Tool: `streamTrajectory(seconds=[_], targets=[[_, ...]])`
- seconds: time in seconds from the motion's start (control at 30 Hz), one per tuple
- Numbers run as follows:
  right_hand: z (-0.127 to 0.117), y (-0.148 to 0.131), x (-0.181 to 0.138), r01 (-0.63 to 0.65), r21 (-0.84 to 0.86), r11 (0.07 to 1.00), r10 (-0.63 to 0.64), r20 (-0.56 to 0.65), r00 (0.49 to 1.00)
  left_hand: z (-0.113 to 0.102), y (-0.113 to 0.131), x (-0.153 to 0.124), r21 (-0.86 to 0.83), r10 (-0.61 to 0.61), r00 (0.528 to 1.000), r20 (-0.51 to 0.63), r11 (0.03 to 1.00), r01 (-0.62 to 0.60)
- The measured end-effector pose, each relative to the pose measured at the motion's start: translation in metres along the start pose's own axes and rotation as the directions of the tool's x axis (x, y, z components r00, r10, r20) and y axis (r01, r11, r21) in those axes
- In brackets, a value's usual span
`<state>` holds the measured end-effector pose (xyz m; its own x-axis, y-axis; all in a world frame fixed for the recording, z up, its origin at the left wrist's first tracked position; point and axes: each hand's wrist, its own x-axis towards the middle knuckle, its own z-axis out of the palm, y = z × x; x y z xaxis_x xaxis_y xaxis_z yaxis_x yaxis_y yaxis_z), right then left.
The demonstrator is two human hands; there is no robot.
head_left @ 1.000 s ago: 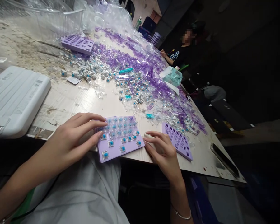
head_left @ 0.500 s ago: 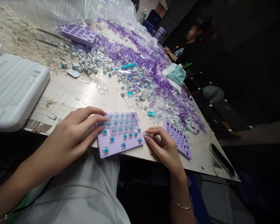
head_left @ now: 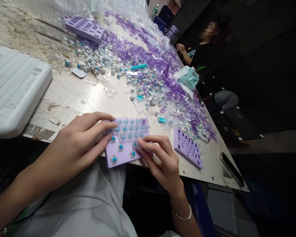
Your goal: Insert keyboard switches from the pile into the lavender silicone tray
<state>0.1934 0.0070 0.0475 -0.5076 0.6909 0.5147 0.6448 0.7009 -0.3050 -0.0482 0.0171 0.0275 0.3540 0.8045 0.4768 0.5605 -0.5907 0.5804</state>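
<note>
A lavender tray (head_left: 118,154) with rows of blue-stemmed switches lies at the table's near edge. My left hand (head_left: 76,144) rests on its left side, fingers stretched out, fingertips touching the upper left rows. My right hand (head_left: 162,161) reaches over the tray's lower right part. Its thumb and fingers are pinched together at a switch slot, on a small clear part that I can barely see. A bracelet sits on my right wrist.
An unfilled lavender tray (head_left: 187,148) lies right of my hand, another (head_left: 85,28) far left. Loose switches and purple clear parts (head_left: 160,65) cover the table's middle. A white case (head_left: 12,89) sits left, a phone (head_left: 232,169) right. Another person (head_left: 202,49) sits at the far end.
My right hand has moved left from the tray's right edge onto the tray, carrying the small clear part. My left hand has stayed on the tray.
</note>
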Motion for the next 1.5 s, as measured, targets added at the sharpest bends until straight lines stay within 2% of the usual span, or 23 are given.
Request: streamTrajectory(seconds=[0.2, 0.3, 0.43, 0.57, 0.73, 0.97, 1.07, 1.3, 1.43, 1.5], targets=[[0.002, 0.0, -0.005, 0.047, -0.04, 0.998, -0.048, -0.011, 0.999, 0.001, 0.005, -0.001, 0.023, 0.034, 0.998, -0.053, 0.999, -0.033], [0.002, 0.0, -0.005, 0.084, -0.067, 0.994, -0.084, -0.002, 0.996, 0.008, 0.016, -0.003, 0.105, 0.146, 0.985, -0.093, 0.985, -0.137], [0.002, 0.001, -0.005, 0.145, -0.107, 0.984, -0.146, 0.001, 0.989, 0.025, 0.033, -0.005, 0.205, 0.314, 0.949, -0.025, 0.931, -0.303], [0.004, 0.003, -0.002, 0.19, -0.111, 0.976, -0.192, -0.011, 0.981, 0.036, 0.037, -0.005, 0.291, 0.376, 0.926, -0.026, 0.889, -0.353], [0.003, -0.002, 0.007, 0.269, -0.176, 0.947, -0.269, 0.023, 0.963, 0.038, 0.032, -0.011, 0.34, 0.375, 0.926, 0.031, 0.868, -0.363], [0.004, -0.008, 0.014, 0.316, -0.238, 0.918, -0.305, 0.083, 0.949, 0.041, 0.031, -0.014, 0.212, 0.346, 0.934, -0.086, 0.923, -0.322], [0.006, -0.007, 0.014, 0.287, -0.23, 0.93, -0.277, 0.074, 0.958, 0.042, 0.032, -0.013, 0.162, 0.302, 0.945, -0.126, 0.946, -0.281], [0.01, -0.007, 0.013, 0.251, -0.182, 0.951, -0.24, 0.076, 0.968, 0.043, 0.031, -0.006, 0.216, 0.287, 0.957, -0.043, 0.938, -0.272], [0.009, -0.007, 0.009, 0.196, -0.204, 0.959, -0.19, 0.052, 0.98, 0.043, 0.026, -0.003, 0.297, 0.349, 0.937, 0.01, 0.894, -0.336], [0.006, -0.006, 0.007, 0.152, -0.188, 0.97, -0.148, 0.032, 0.988, 0.043, 0.023, -0.002, 0.336, 0.389, 0.921, -0.001, 0.868, -0.366]])
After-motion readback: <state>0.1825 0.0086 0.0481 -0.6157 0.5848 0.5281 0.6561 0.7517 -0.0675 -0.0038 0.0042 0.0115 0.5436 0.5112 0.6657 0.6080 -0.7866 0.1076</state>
